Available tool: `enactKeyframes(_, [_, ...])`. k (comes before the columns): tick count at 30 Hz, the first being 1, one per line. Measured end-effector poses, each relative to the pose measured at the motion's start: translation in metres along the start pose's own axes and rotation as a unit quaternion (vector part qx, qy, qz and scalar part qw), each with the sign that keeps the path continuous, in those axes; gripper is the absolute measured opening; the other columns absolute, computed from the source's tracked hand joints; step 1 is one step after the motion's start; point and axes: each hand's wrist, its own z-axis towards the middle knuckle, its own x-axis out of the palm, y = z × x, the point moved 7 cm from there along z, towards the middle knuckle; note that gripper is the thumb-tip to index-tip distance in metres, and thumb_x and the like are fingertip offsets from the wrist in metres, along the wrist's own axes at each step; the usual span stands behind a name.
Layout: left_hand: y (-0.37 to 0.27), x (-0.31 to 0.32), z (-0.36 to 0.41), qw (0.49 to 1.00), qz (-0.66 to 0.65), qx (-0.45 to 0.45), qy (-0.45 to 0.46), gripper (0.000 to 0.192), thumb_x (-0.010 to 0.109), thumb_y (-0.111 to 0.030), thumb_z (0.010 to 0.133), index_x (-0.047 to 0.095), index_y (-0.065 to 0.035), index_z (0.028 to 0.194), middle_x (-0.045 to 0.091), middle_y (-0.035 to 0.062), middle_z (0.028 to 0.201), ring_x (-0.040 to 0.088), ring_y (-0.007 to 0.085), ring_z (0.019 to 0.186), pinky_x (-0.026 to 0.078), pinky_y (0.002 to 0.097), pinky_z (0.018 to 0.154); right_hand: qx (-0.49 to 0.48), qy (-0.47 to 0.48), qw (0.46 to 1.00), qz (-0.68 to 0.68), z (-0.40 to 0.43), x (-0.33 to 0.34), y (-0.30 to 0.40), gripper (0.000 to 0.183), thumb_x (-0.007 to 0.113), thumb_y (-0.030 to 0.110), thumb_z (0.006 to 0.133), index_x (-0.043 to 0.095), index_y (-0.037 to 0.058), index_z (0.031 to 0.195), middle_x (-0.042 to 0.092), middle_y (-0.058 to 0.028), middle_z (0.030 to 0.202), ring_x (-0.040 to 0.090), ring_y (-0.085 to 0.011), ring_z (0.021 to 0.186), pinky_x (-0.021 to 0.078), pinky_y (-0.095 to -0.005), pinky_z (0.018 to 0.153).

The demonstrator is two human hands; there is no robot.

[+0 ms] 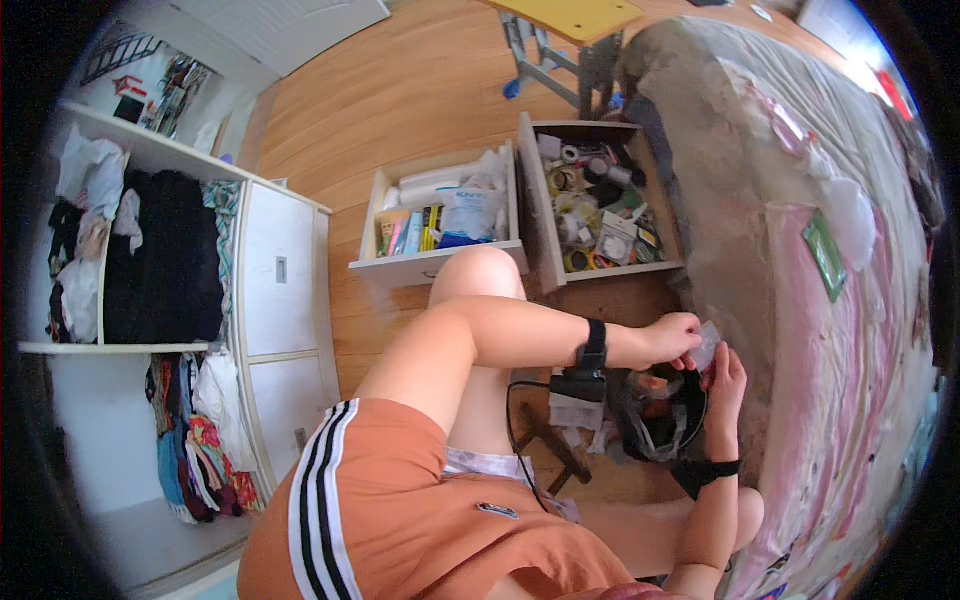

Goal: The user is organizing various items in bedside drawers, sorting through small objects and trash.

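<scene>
My left hand pinches the left edge of a small translucent plastic packet between thumb and fingers. My right hand comes up from below, its fingertips on the packet's lower right edge. What the packet holds is too small to tell. Just under the hands stands a dark container with a plastic bag in it, partly hidden by them. Both wrists wear black straps, the left one with a small black device and a cable.
Ahead lie an open drawer of packets and plastic bags and another of tape rolls and small items. A bed with rumpled covers and a green packet runs along the right. A wardrobe with clothes stands left. A yellow-topped stand is beyond.
</scene>
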Motion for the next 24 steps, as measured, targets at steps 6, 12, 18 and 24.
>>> enactKeyframes(6, [-0.004,0.001,0.008,0.995,-0.068,0.022,-0.075,0.017,0.046,-0.015,0.098,0.052,-0.0008,0.104,0.057,0.0055,0.084,0.056,0.0127,0.069,0.047,0.0278,0.060,-0.021,-0.005,0.999,0.046,0.005,0.003,0.005,0.029,0.049,0.028,0.101,0.053,0.0075,0.081,0.045,0.0035,0.063,0.039,-0.0052,0.052,0.0296,-0.0214,0.047])
enactKeyframes(12, [-0.013,0.007,0.009,0.991,-0.110,0.037,-0.060,0.016,0.045,-0.016,0.099,0.052,-0.0032,0.105,0.056,0.0034,0.086,0.054,0.0122,0.074,0.047,0.0275,0.063,-0.025,-0.062,0.989,0.134,-0.002,0.015,0.030,0.023,0.052,0.026,0.100,0.055,0.0080,0.086,0.045,0.0051,0.064,0.038,-0.0039,0.053,0.0292,-0.0201,0.048])
enactKeyframes(18, [-0.010,0.006,0.005,0.993,-0.097,0.022,-0.066,0.016,0.050,-0.018,0.098,0.052,-0.0045,0.106,0.056,0.0037,0.091,0.055,0.0124,0.080,0.049,0.0278,0.066,-0.072,-0.050,0.993,0.085,0.006,-0.001,0.030,0.019,0.055,0.023,0.099,0.060,0.0068,0.090,0.046,0.0060,0.065,0.037,-0.0028,0.055,0.0295,-0.0190,0.049])
enactKeyframes(24, [-0.012,-0.006,-0.001,0.990,-0.111,0.033,-0.081,0.014,0.054,-0.017,0.096,0.053,-0.0051,0.103,0.059,0.0029,0.091,0.055,0.0113,0.080,0.049,0.0265,0.068,-0.055,-0.043,0.993,0.090,0.003,0.004,0.029,0.017,0.056,0.019,0.098,0.063,0.0041,0.099,0.047,0.0054,0.067,0.039,-0.0029,0.057,0.0300,-0.0191,0.050])
